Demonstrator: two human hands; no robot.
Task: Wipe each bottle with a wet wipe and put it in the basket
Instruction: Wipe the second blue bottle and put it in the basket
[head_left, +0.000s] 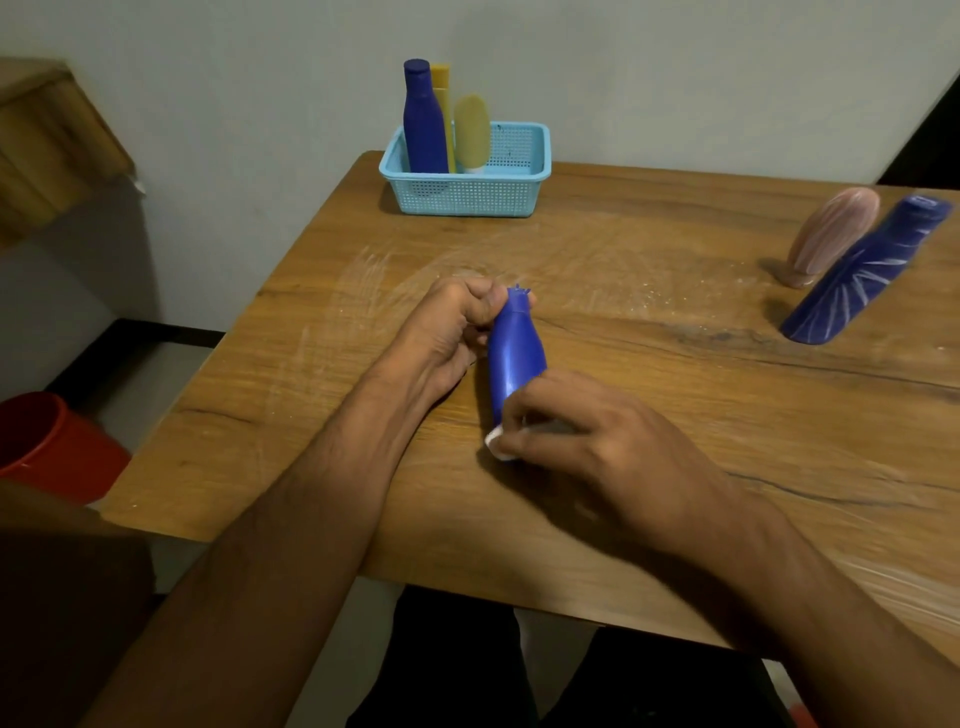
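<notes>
Near the middle of the wooden table (649, 364), toward its near edge, a small blue bottle (513, 356) is held between both hands. The left hand (447, 332) is curled around its cap end, hiding most of the cap, so only a blurred blue tip shows above the fingers. The right hand (587, 441) closes over the bottle's base, pressing a white wet wipe (497, 442) against it; only a small corner of the wipe peeks out below the fingers, and the base itself is hidden. At the far left corner sits a light blue basket (467, 195) holding a tall dark blue bottle (423, 122), a yellow tube (442, 104) mostly concealed behind it, and a rounded yellow bottle (471, 132). Near the right edge stand a pink bottle (831, 234) and a blue patterned bottle (867, 270), both smeared by wide-angle distortion, their labels unreadable.
</notes>
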